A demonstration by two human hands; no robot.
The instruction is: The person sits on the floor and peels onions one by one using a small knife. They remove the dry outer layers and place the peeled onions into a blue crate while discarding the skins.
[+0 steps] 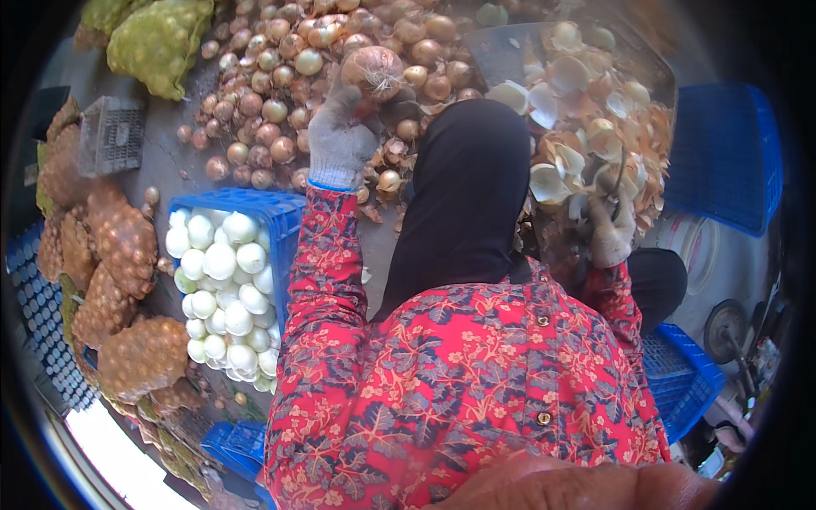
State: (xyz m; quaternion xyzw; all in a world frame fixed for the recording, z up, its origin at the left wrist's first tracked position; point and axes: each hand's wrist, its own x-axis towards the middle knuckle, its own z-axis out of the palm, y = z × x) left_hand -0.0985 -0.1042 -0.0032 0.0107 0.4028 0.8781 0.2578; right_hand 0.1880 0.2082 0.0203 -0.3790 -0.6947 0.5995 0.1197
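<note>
My left hand (pixel 344 137), in a pale knitted glove with a blue cuff edge, holds a large unpeeled onion (pixel 373 69) whose roots face up, above the pile of unpeeled onions (pixel 264 95). My right hand (pixel 611 229), also gloved, is low at the right among onion skins (pixel 583 137). Its fingers are closed around a thin, dark, curved tool (pixel 619 175); what kind of tool it is I cannot tell. My dark-clothed knee (pixel 475 172) lies between the two hands.
A blue plastic crate (pixel 290 210) of peeled white onions stands at left. Beyond it are mesh sacks of onions (pixel 143 357) and a grey crate (pixel 113 137). Blue crates (pixel 727 159) stand at right, with another blue crate (pixel 685 376) lower down. A yellow-green mesh sack (pixel 156 48) lies upper left.
</note>
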